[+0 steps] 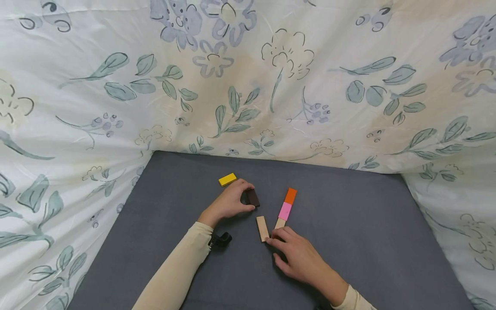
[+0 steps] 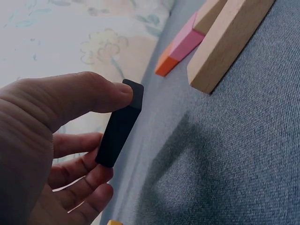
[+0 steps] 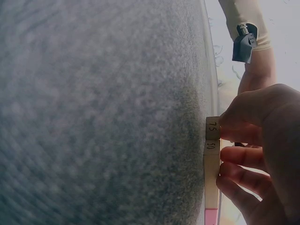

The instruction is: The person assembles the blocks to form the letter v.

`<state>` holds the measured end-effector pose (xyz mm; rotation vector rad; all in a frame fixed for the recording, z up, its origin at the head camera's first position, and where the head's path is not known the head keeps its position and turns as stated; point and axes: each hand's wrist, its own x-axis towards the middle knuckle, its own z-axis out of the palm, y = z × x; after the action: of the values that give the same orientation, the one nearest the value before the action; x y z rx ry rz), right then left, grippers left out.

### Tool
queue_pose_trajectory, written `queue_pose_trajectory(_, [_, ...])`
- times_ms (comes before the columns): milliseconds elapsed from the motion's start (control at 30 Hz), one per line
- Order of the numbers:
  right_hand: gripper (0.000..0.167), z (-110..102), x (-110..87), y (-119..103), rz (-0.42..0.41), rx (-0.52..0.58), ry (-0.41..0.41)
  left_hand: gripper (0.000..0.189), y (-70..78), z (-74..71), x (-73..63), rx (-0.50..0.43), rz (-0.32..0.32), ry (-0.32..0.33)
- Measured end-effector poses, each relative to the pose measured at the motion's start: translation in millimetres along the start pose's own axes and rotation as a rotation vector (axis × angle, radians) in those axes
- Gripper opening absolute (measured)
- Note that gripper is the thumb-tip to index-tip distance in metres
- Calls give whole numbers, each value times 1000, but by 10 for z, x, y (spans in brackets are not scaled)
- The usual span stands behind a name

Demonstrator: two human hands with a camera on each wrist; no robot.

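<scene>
My left hand (image 1: 231,201) pinches a dark, nearly black block (image 1: 253,197) between thumb and fingertips. In the left wrist view that dark block (image 2: 119,129) is tilted and held above the cloth, its shadow falling beside it. My right hand (image 1: 301,257) is at the near ends of two plain wooden blocks. A fingertip touches the left wooden block (image 1: 262,229); the thumb stands apart. The other wooden block (image 1: 280,223) lies in line with a pink block (image 1: 284,212) and an orange block (image 1: 290,196). In the right wrist view, end faces read 75 (image 3: 213,127) and 50 (image 3: 212,147).
A yellow block (image 1: 227,179) lies just beyond the left hand. All the blocks are on a dark grey cloth surface (image 1: 348,224). Floral fabric (image 1: 248,107) hangs behind it and along both sides.
</scene>
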<state>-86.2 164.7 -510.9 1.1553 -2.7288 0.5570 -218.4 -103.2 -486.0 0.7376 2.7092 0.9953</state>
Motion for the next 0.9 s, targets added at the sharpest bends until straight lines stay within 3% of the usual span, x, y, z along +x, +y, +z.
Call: queue_pose_trajectory(900, [35,5,-10,7,4,-5,8,61,45,108,17,2,-12,-28])
